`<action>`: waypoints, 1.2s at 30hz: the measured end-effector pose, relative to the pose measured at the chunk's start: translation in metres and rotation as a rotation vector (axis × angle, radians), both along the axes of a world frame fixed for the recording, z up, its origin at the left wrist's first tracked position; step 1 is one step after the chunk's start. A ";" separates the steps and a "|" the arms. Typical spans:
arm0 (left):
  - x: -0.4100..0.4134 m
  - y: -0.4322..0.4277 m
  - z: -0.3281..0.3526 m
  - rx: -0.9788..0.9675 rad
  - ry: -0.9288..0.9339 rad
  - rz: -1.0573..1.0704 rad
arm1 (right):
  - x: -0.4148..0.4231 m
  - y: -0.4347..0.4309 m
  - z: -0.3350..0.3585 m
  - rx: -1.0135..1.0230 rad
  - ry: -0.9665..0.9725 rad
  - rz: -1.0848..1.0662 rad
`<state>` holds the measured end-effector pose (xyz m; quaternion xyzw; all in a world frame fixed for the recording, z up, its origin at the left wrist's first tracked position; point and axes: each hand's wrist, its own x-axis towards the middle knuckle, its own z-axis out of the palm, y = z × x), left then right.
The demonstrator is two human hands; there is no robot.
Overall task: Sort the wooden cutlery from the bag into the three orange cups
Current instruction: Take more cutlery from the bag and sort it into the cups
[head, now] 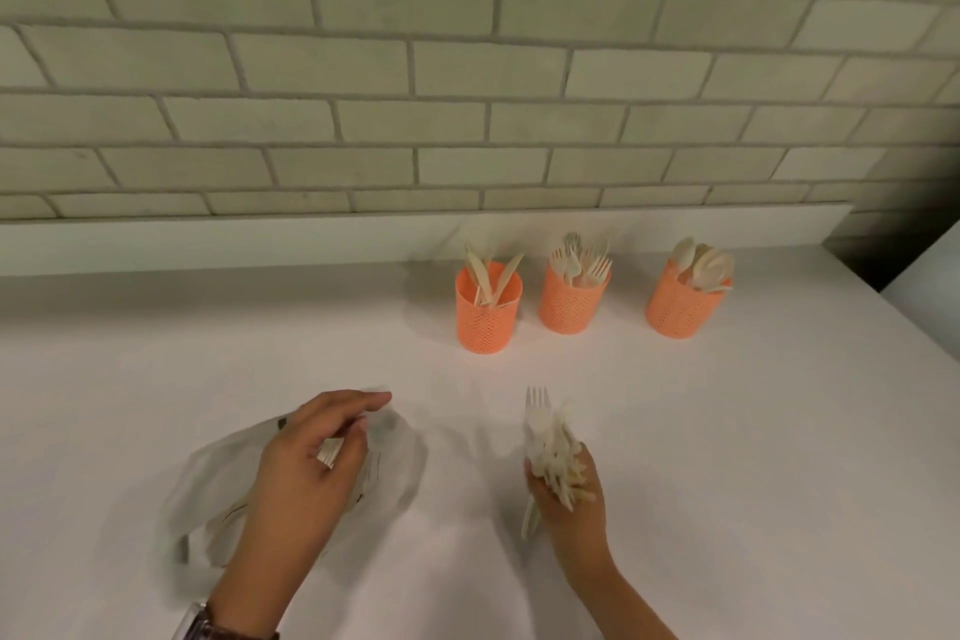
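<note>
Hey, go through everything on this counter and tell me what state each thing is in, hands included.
Left cup: upright, holding knives.
Middle cup: upright, holding forks.
Right cup: upright, holding spoons.
Bag: lying crumpled on the counter.
Left hand: on the bag, fingers curled round it.
Right hand: gripping a cutlery bundle, fork tines up.

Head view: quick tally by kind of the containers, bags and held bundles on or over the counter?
Orange cups: 3
Plastic bag: 1
Cutlery bundle: 1
Total: 5
</note>
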<state>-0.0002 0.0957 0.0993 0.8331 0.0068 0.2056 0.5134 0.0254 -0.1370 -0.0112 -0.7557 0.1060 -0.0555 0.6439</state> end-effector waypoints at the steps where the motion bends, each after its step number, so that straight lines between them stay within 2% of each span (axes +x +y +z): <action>1: 0.000 -0.002 0.000 -0.002 0.002 -0.004 | -0.002 -0.002 -0.003 0.008 -0.010 0.020; 6: 0.002 -0.010 -0.002 -0.010 0.015 -0.021 | -0.001 -0.003 -0.002 0.136 0.042 -0.063; 17: 0.003 -0.017 -0.004 0.005 0.031 -0.029 | 0.013 -0.004 0.011 -0.054 -0.149 -0.114; 23: 0.002 -0.018 -0.008 0.006 0.034 -0.040 | 0.017 -0.007 -0.005 -0.054 -0.019 -0.101; 26: 0.002 -0.020 -0.007 0.012 0.017 -0.055 | 0.019 -0.008 -0.011 0.040 0.051 -0.152; 36: 0.001 -0.031 -0.008 0.026 0.010 -0.064 | 0.018 -0.018 0.003 0.046 0.008 -0.147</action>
